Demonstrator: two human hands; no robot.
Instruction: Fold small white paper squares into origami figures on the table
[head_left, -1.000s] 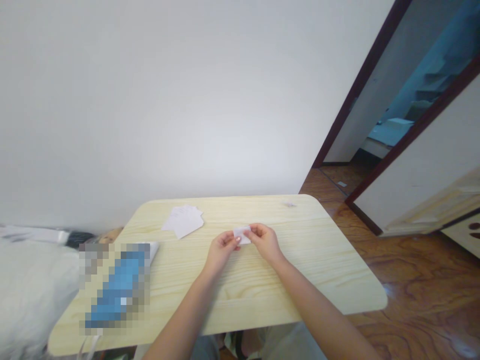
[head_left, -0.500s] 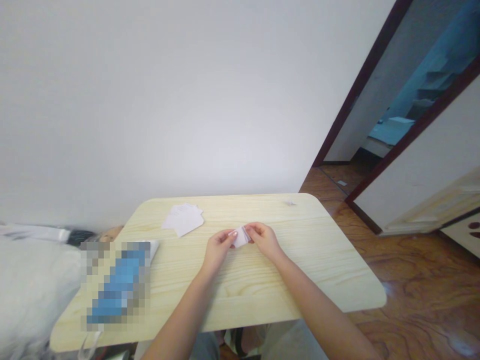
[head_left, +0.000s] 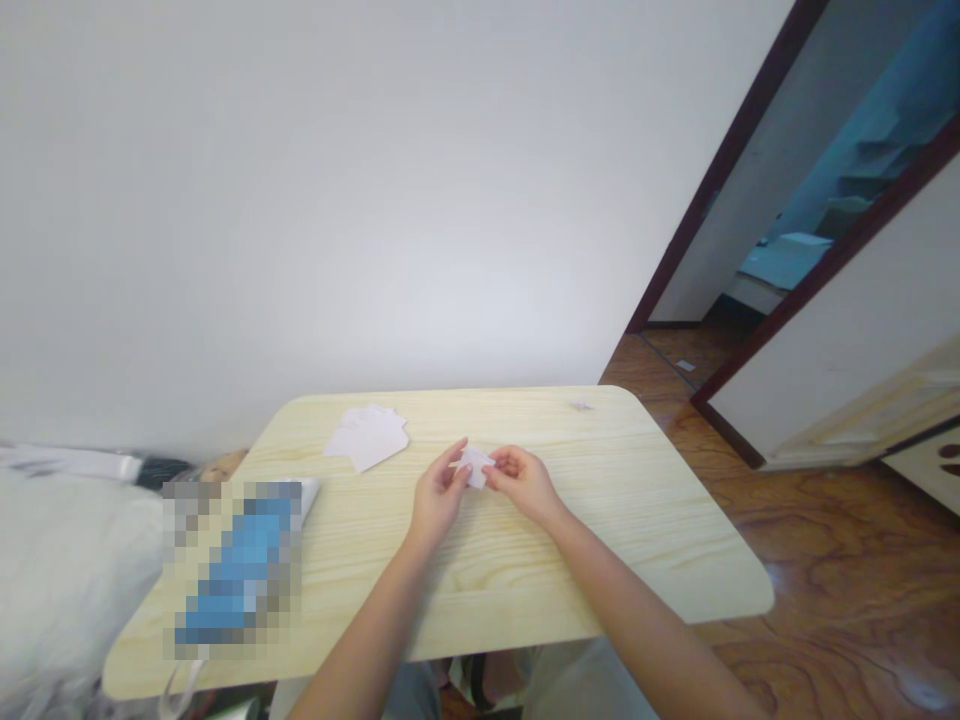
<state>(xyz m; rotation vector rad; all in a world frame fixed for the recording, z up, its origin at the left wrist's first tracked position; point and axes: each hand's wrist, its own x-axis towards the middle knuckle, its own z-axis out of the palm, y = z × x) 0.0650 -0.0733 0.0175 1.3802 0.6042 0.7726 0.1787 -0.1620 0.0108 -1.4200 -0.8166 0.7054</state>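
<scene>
Pale pine-grain tabletop (head_left: 637, 540), white wall behind. Far left, pixelated blue packet (head_left: 240, 570) lying on table. Beside it, loose white paper sheets (head_left: 367, 437) in small pile. Left hand (head_left: 441, 495) raised, fingers together, tips at paper's edge, grip unclear. Small folded white paper (head_left: 475, 467) held between hands, above table. Right hand (head_left: 523, 485) curled, fingertips pinching paper's right side. Far edge, tiny paper scrap (head_left: 580, 405). Right, wood floor (head_left: 825, 560).
</scene>
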